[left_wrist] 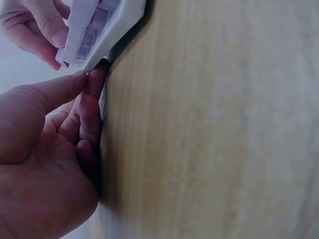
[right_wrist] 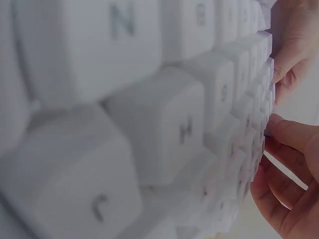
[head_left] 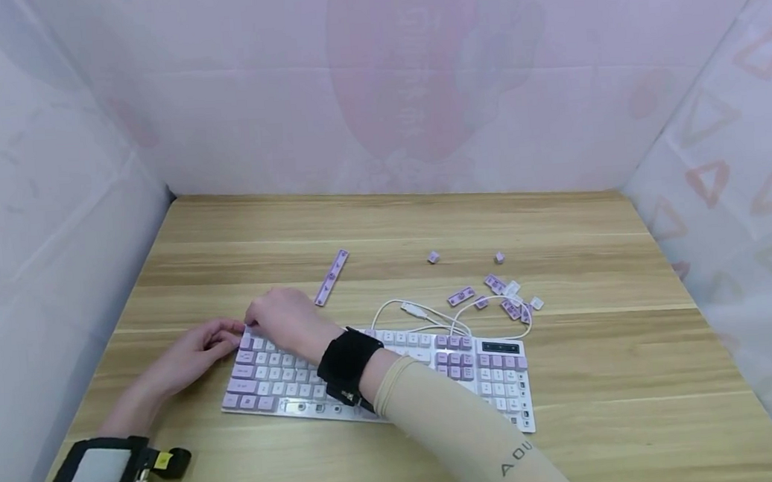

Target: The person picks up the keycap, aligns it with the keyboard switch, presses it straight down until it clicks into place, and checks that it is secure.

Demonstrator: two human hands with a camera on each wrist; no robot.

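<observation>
A white and purple keyboard (head_left: 270, 372) lies on the wooden table, with bare switches showing along part of its front row. At its far left corner my left hand (head_left: 182, 360) holds the edge, thumb on top and fingers below and beside it in the left wrist view. My right hand (head_left: 290, 318) reaches over the keys to the same corner. Its thumb and fingers pinch a small purple keycap (left_wrist: 61, 57) there; whether the keycap is seated or loose cannot be told. In the right wrist view, the white keycaps (right_wrist: 169, 119) fill the foreground.
A long purple keycap (head_left: 331, 278) lies behind the keyboard. Several loose purple and white keycaps (head_left: 460, 296) are scattered at the back right, some under the coiled white cable (head_left: 414, 311). Fabric walls (head_left: 384, 121) stand around the table.
</observation>
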